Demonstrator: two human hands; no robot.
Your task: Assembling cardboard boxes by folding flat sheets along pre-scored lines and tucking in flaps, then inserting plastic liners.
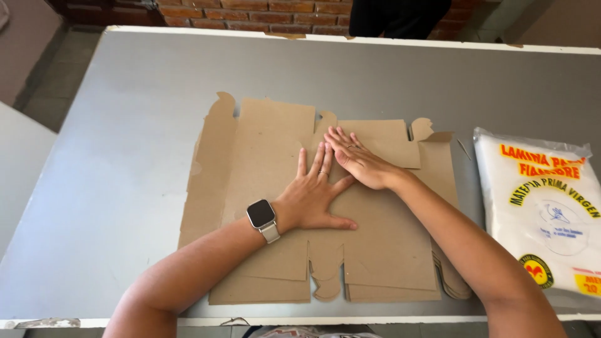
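Two flat hands (left hand (315,199), right hand (360,159)) press matte die-cut cardboard (263,150)

Grey metal table (125,156), white plastic bag of sheets with printed labels (541,219) at its right edge, red brick wall (250,12) behind, dark-clothed person (397,15) standing beyond the table

Plain brown cardboard (350,250) lies on a grey table (125,125) beside a white plastic packet (544,213) with red-and-yellow print.

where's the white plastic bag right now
In the head view the white plastic bag lies at the right edge of the grey table, just right of the flat cardboard sheets.
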